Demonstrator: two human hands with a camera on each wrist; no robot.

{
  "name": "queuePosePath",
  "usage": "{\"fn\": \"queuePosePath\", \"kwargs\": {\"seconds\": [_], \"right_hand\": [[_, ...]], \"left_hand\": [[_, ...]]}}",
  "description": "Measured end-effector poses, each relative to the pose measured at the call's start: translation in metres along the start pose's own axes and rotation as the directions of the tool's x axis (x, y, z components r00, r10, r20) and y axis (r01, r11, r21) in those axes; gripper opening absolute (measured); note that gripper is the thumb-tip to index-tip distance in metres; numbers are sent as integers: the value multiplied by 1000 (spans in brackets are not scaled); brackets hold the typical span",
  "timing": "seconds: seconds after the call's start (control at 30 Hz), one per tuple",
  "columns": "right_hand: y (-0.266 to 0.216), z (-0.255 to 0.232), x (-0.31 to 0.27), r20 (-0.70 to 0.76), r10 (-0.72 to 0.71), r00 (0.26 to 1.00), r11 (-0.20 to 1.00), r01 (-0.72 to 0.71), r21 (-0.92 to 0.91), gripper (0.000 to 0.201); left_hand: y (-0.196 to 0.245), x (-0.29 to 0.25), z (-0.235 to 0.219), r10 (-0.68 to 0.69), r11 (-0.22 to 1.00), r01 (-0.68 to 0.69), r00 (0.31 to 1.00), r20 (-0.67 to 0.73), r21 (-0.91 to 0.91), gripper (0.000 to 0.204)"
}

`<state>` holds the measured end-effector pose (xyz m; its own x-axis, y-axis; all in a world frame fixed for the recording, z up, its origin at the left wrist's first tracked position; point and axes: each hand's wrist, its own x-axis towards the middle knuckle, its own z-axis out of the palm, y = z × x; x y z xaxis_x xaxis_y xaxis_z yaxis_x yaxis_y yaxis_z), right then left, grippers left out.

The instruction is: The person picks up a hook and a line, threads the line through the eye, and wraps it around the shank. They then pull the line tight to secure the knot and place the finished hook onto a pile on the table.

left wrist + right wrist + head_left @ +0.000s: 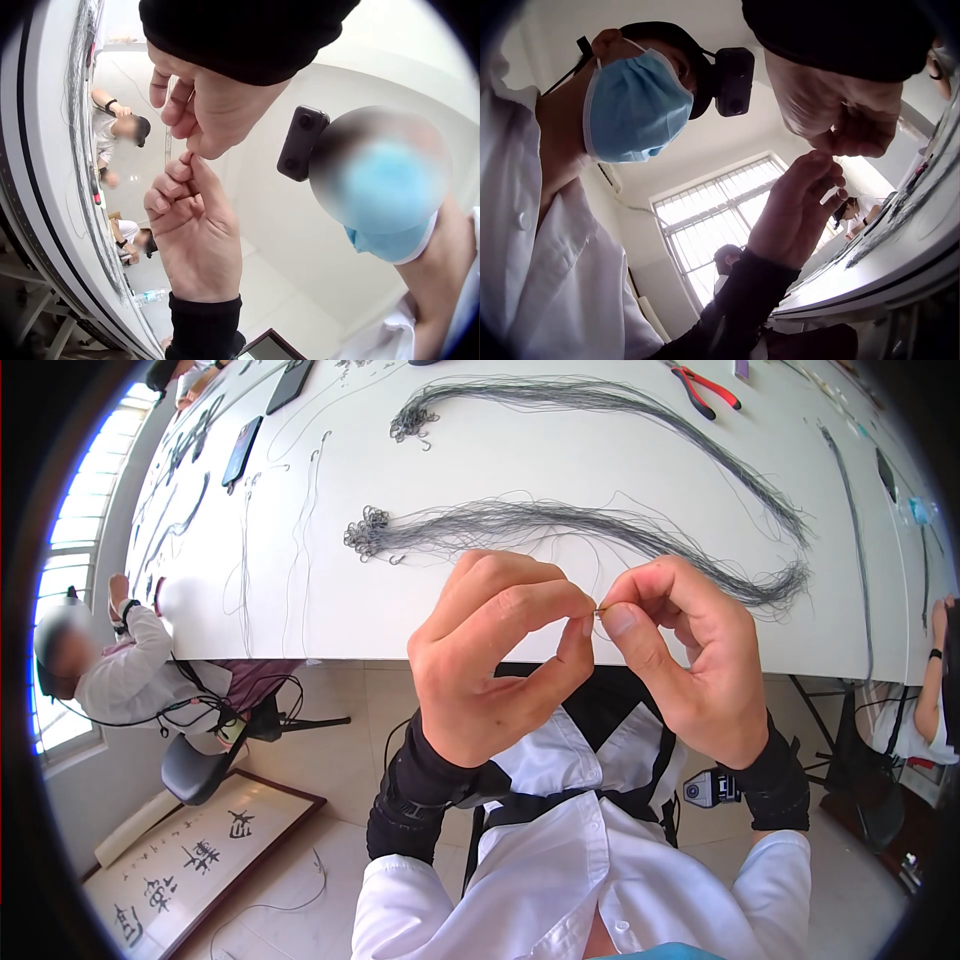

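Fingertip to fingertip, my left hand and right hand meet in front of my chest at the table's front edge. Between them a tiny metallic piece is pinched by thumb and index finger of each hand; its kind cannot be told. A thin line runs by the fingertips. Just beyond my hands lies a bundle of grey lines with a cluster of small hooks at its left end. Both wrist views show the left hand and right hand with fingertips together, the piece hidden.
A second hooked bundle lies farther back on the white table. Red-handled pliers sit at the back right, a phone at the left. Single hooked lines lie left. Another person sits at the left.
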<state>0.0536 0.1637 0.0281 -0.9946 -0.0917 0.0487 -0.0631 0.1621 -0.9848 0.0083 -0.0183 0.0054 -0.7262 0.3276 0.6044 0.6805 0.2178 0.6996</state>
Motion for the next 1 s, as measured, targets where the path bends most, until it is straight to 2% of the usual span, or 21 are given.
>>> {"fn": "queuePosePath", "kwargs": {"seconds": [0.1,0.2,0.3,0.4,0.5,0.57,0.63,0.7,0.87,0.9,0.97,1.0], "right_hand": [[-1,0,0,2,31,1000,999,-31,21,17],[0,0,0,-12,33,999,999,-33,24,17],[-2,-2,-2,-55,23,998,999,-25,-44,15],[2,-8,-4,-127,-104,986,989,89,-119,8],[-8,-32,-16,-263,-204,943,951,127,-281,10],[-12,-64,-32,-489,-208,847,973,128,-192,16],[-18,-123,-54,-550,-344,761,938,260,-227,20],[-29,-194,-98,-682,-325,656,926,366,-90,19],[-79,-286,-207,-829,-400,390,900,338,-275,10],[-91,-289,-221,-846,-441,301,879,334,-340,11],[-116,-321,-277,-828,-449,336,883,308,-354,10],[-124,-322,-285,-842,-443,307,891,254,-376,11]], "left_hand": [[-1,1,2,50,998,-49,999,-22,38,26],[-2,1,2,33,993,-32,999,-1,116,24],[-2,2,4,46,979,-45,999,2,198,24],[-8,3,4,96,961,-90,995,-11,262,24],[-21,0,6,113,937,-86,992,-60,337,31],[-28,-1,3,103,915,-69,993,-65,397,30],[-38,-1,1,108,909,-66,991,-80,413,29],[-47,-2,-1,107,909,-69,992,-70,412,28],[-48,-6,-1,26,927,-24,1000,1,375,26],[-50,-7,-1,33,925,-44,999,36,376,25],[-49,-8,0,3,931,-27,998,66,365,23],[-47,-9,-1,-27,947,-15,991,129,320,23]]}}
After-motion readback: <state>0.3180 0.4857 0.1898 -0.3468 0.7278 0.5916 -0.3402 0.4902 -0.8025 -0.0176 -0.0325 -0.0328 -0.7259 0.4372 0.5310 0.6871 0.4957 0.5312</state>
